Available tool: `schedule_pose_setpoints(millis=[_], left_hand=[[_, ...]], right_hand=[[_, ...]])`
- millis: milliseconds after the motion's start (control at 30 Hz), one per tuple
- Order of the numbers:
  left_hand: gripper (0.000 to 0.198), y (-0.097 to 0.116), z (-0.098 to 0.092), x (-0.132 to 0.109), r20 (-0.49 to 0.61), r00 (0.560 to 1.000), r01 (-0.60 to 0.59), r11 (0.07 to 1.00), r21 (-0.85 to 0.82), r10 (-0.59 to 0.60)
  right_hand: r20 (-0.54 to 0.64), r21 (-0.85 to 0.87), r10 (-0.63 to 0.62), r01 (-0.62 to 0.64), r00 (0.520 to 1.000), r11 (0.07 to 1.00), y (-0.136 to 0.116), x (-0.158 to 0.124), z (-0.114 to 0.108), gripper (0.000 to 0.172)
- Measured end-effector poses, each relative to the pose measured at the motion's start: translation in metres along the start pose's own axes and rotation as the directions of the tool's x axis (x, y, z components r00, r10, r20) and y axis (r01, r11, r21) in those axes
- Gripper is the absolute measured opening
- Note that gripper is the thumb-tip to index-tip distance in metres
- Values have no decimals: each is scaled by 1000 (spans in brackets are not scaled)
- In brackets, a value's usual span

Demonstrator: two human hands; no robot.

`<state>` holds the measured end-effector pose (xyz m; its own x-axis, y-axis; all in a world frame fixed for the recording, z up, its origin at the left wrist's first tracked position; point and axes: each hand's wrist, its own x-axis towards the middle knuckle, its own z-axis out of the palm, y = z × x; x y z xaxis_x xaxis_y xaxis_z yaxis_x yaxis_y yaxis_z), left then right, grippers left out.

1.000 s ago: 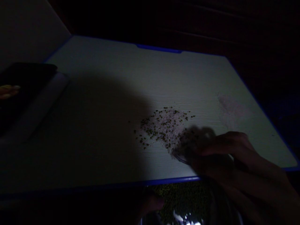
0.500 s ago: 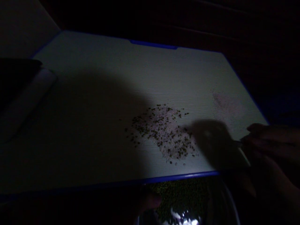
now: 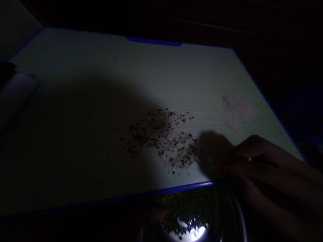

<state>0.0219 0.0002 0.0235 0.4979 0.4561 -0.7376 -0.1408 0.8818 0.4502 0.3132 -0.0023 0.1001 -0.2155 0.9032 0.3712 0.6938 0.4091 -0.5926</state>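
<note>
A loose heap of white grains mixed with small green beans (image 3: pixel 164 137) lies on a white board with a blue rim (image 3: pixel 101 67). My right hand (image 3: pixel 264 171) comes in from the lower right, fingers stretched out and slightly apart. Its tips rest on the board at the heap's right edge and cast a dark shadow there. A metal bowl (image 3: pixel 237 215) holding green beans (image 3: pixel 189 205) sits just below the board's front edge. Only a dim fingertip of my left hand (image 3: pixel 156 213) shows at the bowl's left side; the rest is lost in the dark.
A smaller patch of pale pinkish grains (image 3: pixel 237 109) lies on the board's right part. A pale rounded object (image 3: pixel 15 94) lies at the far left edge. A broad shadow covers the board's left half. Everything beyond the board is dark.
My right hand drew back to the right, then came back to the heap's right edge. The view shifted, so the board and heap sit further left.
</note>
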Motion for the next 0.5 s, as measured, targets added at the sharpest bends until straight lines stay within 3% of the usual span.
schedule_pose_setpoints(millis=[167,333,500], left_hand=[[28,7,0,-2,-32,999,3,1000,8,-2],[27,15,7,-5,-7,998,-61,998,-14,61],[20,1,1,2,31,989,-142,987,-74,144]], right_hand=[[0,9,38,-38,999,999,-4,1,1,19],[-24,-7,3,-3,1000,1000,-5,-2,1,26],[15,-26,22,-22,1000,999,-6,-5,-1,27]])
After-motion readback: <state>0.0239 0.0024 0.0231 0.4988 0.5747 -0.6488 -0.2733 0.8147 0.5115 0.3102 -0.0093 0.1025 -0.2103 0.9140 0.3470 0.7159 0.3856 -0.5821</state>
